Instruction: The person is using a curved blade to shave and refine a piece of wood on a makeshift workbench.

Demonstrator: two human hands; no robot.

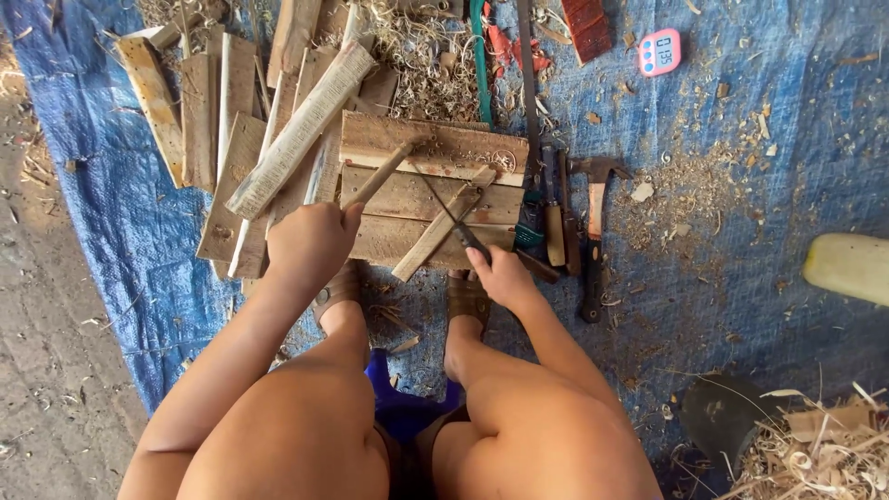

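My left hand (310,243) is closed around a wooden stick-like handle (381,173) that slants up to the right over a block of stacked planks (389,199). My right hand (500,276) grips a thin metal tool with a dark handle (452,220). Its tip points up-left toward the top plank, close to the end of the stick. A loose wooden strip (443,227) lies diagonally across the planks under the tool. A carved round pattern (503,159) shows on the top plank's right end. My bare knees and sandalled feet are below the block.
Several loose boards (218,111) lie at the upper left, with a pale carved strip (296,134) across them. A hammer (593,231) and chisels (554,218) lie right of the block. A pink timer (659,52), a yellow container (850,267), wood shavings (417,51) and a blue tarp (741,231) surround them.
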